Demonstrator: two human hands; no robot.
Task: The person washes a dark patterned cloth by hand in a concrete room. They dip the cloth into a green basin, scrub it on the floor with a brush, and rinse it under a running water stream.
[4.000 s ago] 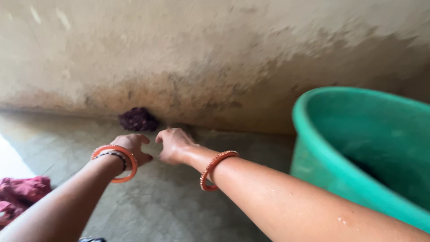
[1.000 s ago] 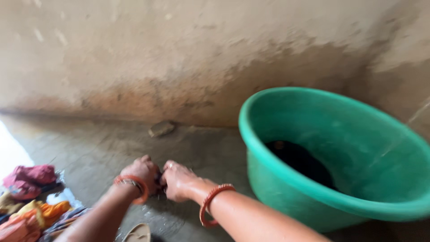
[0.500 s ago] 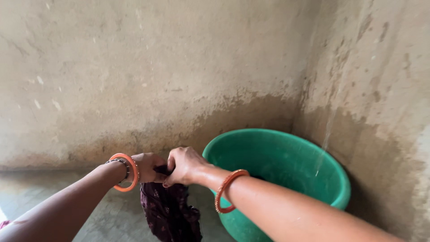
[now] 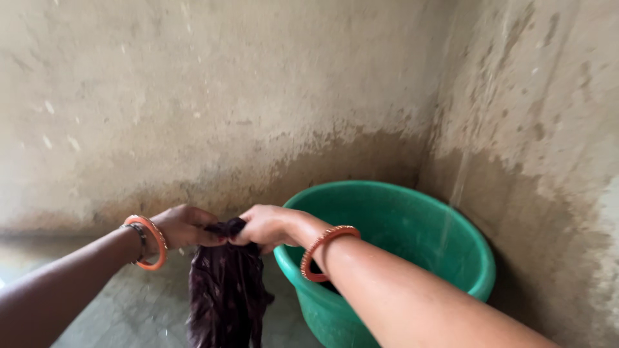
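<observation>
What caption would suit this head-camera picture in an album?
Both hands, left hand and right hand, hold up a dark purple cloth beside a green tub in a stained wall corner.

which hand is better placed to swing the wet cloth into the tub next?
Right, probably. The right hand grips the dark purple patterned wet cloth right beside the round green plastic tub's rim; the left hand also grips it, but farther from the tub.

Green tub (image 4: 464, 258); stained wall (image 4: 225, 96)
</observation>
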